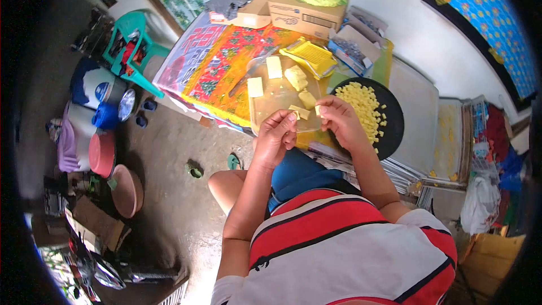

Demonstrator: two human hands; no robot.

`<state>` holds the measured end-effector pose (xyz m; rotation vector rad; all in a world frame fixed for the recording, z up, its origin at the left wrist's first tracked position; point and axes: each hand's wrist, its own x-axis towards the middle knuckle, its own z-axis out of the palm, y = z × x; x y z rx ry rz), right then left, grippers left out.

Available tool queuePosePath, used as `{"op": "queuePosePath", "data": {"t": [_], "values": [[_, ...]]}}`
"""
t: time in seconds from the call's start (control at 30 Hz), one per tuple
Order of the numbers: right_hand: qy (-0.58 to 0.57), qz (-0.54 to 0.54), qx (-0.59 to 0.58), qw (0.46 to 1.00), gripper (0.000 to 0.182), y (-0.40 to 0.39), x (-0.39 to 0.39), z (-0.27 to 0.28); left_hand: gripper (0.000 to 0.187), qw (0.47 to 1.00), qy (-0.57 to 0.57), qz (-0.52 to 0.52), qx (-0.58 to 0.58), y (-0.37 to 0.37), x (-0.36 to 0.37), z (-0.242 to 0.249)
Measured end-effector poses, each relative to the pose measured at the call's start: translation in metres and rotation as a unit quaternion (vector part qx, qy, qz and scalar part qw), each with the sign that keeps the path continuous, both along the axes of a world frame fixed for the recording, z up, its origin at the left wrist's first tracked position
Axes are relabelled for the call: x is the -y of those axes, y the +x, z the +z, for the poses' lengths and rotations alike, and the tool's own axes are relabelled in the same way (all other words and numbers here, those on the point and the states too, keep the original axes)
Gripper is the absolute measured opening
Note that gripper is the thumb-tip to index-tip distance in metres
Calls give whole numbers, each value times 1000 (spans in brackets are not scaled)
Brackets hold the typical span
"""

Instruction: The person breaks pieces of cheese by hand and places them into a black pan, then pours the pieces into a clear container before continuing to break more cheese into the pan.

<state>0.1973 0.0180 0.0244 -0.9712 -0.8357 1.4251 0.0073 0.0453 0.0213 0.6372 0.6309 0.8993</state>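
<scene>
My left hand point(275, 137) pinches a small pale yellow piece point(297, 114), dough-like, between thumb and fingertips. Just to the right, my right hand point(342, 122) has another small yellow piece point(318, 110) between its fingertips. Both hands hover over the near edge of a cutting board point(274, 99). On the board are larger yellow blocks, including a rectangular block point(274, 67), a square block point(255, 87) and a lumpy block point(295, 78). Beside my right hand, a round black tray point(390, 131) holds many small yellow cubes point(361, 106).
A yellow ridged tray point(309, 57) lies behind the board, and a long knife-like blade point(240, 83) at its left. Cardboard boxes point(307, 14) line the table's back. Stacked trays point(415, 87) stand right; a green chair point(138, 51) and basins point(101, 153) are left.
</scene>
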Motion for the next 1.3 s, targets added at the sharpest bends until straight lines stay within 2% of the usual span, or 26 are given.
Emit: {"op": "queuePosePath", "data": {"t": [0.1,0.23,0.33,0.4,0.43,0.47,0.57,0.6,0.7,0.77,0.9,0.97,1.07,1.17,1.27,1.3], "values": [[-11,-98,101,990,20,47,4,-26,13,998,7,-30,-47,19,-12,-15],[-47,-208,207,955,23,106,9,-61,19,978,32,-96,-184,59,-26,-36],[-78,-243,271,928,27,130,13,-87,24,943,116,-125,-286,96,-37,-53],[-85,-243,299,919,31,141,12,-99,26,919,242,-104,-294,126,-51,-92],[-82,-235,311,917,32,144,11,-104,27,901,303,-92,-296,136,-51,-88],[-78,-226,323,916,34,147,10,-109,28,903,269,-121,-313,144,-50,-84],[-94,-197,356,909,36,154,7,-115,28,855,373,-102,-344,173,-59,-99],[-96,-188,359,909,35,153,8,-107,26,845,371,-107,-369,179,-60,-98],[-51,-192,340,919,33,155,6,-105,23,816,378,-114,-422,192,-63,-98],[-86,-185,276,939,33,156,7,-99,22,799,403,-107,-432,197,-63,-102],[-105,-151,129,975,27,151,14,-75,25,802,400,-114,-430,200,-63,-112],[-83,-147,109,980,25,152,15,-71,26,799,390,-127,-439,199,-61,-106],[-53,-152,93,983,23,152,16,-58,25,840,410,-38,-353,197,-60,-120],[-25,-156,87,984,21,146,20,-42,26,946,208,-122,-219,179,-47,-66],[2,-148,77,986,21,134,23,-26,24,969,143,-132,-155,163,-29,-26],[11,-143,73,987,21,130,23,-21,23,968,156,-126,-148,160,-26,-20]]}}
